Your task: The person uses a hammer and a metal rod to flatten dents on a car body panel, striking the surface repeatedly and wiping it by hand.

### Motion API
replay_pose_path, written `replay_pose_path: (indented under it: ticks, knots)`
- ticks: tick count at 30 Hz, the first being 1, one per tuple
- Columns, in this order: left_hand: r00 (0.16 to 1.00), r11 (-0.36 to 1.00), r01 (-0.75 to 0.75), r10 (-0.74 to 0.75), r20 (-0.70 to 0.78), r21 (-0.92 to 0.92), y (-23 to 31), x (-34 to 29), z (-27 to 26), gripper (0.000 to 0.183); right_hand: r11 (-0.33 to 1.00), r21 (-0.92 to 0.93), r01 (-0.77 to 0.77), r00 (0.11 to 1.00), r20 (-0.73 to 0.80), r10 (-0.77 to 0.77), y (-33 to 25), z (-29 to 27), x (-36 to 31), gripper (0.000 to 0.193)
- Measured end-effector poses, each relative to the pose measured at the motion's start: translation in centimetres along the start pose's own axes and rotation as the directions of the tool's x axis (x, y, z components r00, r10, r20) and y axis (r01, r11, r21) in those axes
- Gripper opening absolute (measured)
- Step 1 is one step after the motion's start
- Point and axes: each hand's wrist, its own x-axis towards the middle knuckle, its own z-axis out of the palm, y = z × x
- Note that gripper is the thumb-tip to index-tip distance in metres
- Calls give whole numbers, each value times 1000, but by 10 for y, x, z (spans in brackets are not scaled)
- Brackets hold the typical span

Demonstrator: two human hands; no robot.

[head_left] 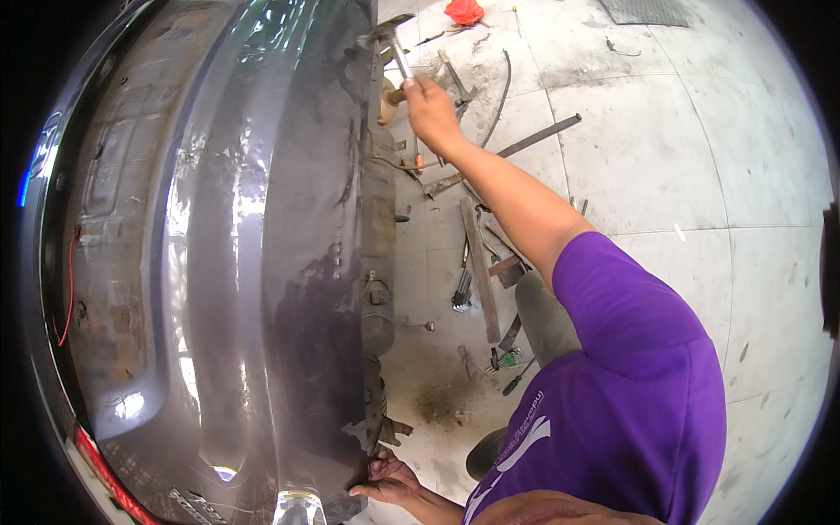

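My right hand [430, 112] is closed round a hammer [402, 58], whose metal head is raised at the far edge of the car panel. The dark grey panel [311, 254] stretches down the left side, with dull, scuffed patches along its right edge. At the near end of that edge is my left hand [392, 479], palm turned up. Its thumb stretches out by the panel corner and its fingers are loosely bent, with nothing visible in them. A brown, rounded piece [389, 103] shows just behind the hammer grip; what it belongs to is unclear.
On the pale tiled floor [647, 166] beside my legs lie a long flat bar [479, 271], a dark bar [538, 136], another hammer [459, 83] and a screwdriver [520, 378]. A red plastic bag [464, 11] sits at the far end. Wires and brackets [376, 293] protrude beneath the panel edge.
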Motion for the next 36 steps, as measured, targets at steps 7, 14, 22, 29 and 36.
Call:
replay_pose_path:
  ticks: [7,14,22,29,36]
  knots:
    - [995,999,-38,41,-90,34,-2,0,-2,69,994,-84,-64,996,58,69,15,-9,-18,33]
    - [995,999,-37,40,-87,30,-3,-4,10,66,998,-49,-50,998,43,52,20,-9,-42,33]
    - [1000,998,-5,6,-11,61,0,-4,4,67,996,9,-83,994,66,83,0,-12,-70,30]
    - [1000,996,25,-25,-5,84,5,-3,6,71,994,21,-110,987,120,107,-6,-11,-91,33]
    - [998,996,31,-35,47,82,5,-2,5,73,996,-14,-94,989,116,95,-6,-6,-84,35]
